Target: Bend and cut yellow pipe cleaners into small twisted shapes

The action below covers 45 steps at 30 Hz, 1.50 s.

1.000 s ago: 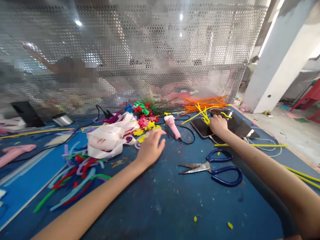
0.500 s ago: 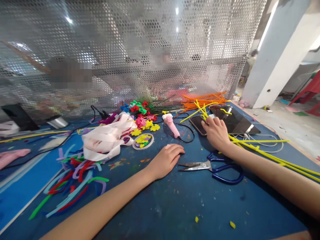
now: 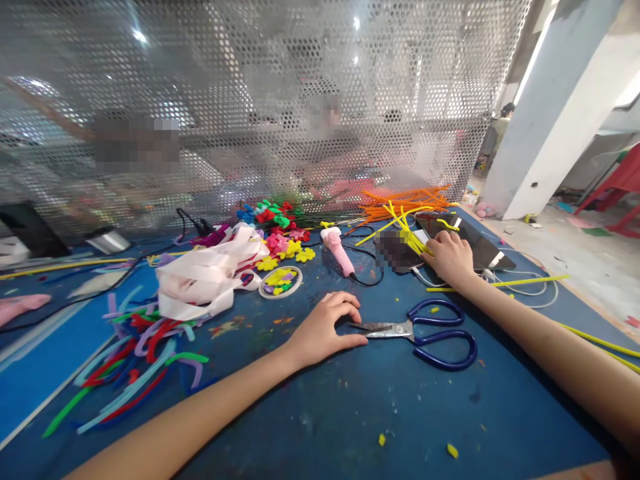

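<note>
My left hand (image 3: 327,328) rests on the blue table with thumb and fingers apart, its thumb beside the tips of the blue-handled scissors (image 3: 395,330). The scissors lie with their handles to the right. My right hand (image 3: 450,259) is at the bundle of yellow pipe cleaners (image 3: 407,230), fingers closed at the bundle's lower end, over the edge of a dark tablet (image 3: 483,250). A phone (image 3: 397,252) lies left of that hand. Beyond my left hand is a pink glue gun (image 3: 339,252).
Pale ribbon (image 3: 200,277), mixed pipe cleaners (image 3: 145,360) and a ring-shaped dish (image 3: 300,283) of small pieces are at left. Coloured flowers (image 3: 280,243) and orange stems (image 3: 405,202) lie before the perforated metal screen (image 3: 280,87). A white cable (image 3: 543,303) loops at right.
My right hand has moved slightly right and down, closing at the yellow bundle's lower end. My left hand's thumb has spread from its fingers beside the scissor tips. Long yellow stems at right have shifted.
</note>
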Each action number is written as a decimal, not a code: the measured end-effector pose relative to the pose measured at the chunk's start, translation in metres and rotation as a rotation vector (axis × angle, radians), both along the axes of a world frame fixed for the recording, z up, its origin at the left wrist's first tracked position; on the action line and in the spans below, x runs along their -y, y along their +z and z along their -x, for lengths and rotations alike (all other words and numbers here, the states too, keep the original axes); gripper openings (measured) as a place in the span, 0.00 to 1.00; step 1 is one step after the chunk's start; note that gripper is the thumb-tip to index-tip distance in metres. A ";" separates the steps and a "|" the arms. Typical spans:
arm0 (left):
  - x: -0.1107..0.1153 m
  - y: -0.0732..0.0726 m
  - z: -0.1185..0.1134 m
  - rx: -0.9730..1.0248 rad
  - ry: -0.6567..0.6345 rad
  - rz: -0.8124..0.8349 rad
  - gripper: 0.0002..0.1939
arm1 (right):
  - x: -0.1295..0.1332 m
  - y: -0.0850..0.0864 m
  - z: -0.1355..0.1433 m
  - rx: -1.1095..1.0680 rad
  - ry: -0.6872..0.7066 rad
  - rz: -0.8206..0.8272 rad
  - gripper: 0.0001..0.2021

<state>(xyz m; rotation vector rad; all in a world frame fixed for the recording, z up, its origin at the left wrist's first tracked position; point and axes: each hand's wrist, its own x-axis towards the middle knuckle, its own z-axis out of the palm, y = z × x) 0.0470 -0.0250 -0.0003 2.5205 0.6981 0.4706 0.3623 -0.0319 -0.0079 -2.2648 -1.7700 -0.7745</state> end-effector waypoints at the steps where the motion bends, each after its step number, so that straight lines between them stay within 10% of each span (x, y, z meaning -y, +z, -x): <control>1: -0.002 0.000 0.000 0.015 0.000 0.016 0.16 | 0.000 -0.002 0.000 0.012 0.007 0.007 0.13; 12: -0.008 -0.003 0.001 0.043 0.034 0.063 0.13 | -0.002 0.003 0.006 -0.002 -0.023 0.097 0.14; 19: -0.005 0.001 0.000 -0.016 -0.001 -0.030 0.12 | 0.000 0.029 -0.018 -0.441 -0.031 0.081 0.13; 29: -0.002 0.003 0.001 -0.060 -0.029 -0.109 0.10 | 0.016 0.077 -0.019 -1.644 0.719 0.107 0.14; 32: -0.002 0.003 0.000 -0.060 -0.030 -0.105 0.10 | 0.033 0.099 -0.005 -1.419 0.816 -0.346 0.10; 36: -0.003 0.002 0.001 -0.031 -0.010 -0.039 0.14 | 0.061 0.115 0.024 -0.377 0.731 -0.860 0.08; 41: -0.007 -0.002 0.005 0.257 0.011 0.297 0.30 | 0.079 0.093 0.070 0.199 1.058 -0.347 0.14; 45: -0.010 -0.006 0.004 0.627 -0.014 0.625 0.32 | 0.069 0.048 0.105 0.265 1.054 -0.130 0.08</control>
